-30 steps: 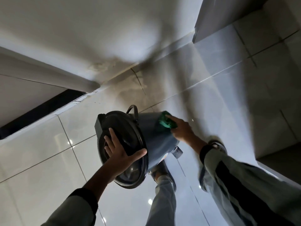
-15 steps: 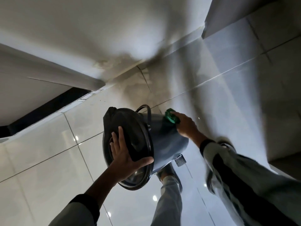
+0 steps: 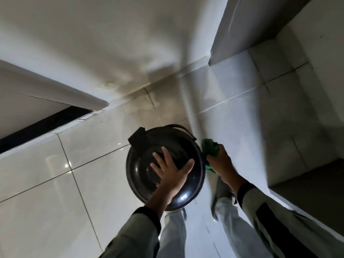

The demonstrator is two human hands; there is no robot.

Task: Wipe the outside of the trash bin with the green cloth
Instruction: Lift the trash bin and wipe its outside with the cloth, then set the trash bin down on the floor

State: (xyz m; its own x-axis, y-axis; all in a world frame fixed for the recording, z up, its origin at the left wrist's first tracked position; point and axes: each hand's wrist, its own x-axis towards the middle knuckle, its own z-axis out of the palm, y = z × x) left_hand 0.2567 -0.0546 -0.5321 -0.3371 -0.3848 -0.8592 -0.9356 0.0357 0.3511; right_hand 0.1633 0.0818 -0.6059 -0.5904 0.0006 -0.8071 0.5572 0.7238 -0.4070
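The trash bin (image 3: 165, 170) stands on the glossy tiled floor (image 3: 55, 179), seen from above, the right hand's (image 3: 220, 161) grip closed around the green cloth (image 3: 210, 148) against its right side while the left hand (image 3: 172, 172) lies flat, fingers spread, on its dark lid.

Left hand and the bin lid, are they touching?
Touching. The head view shows the left hand spread flat on the dark lid of the trash bin, fingers pressed against it with no gap.
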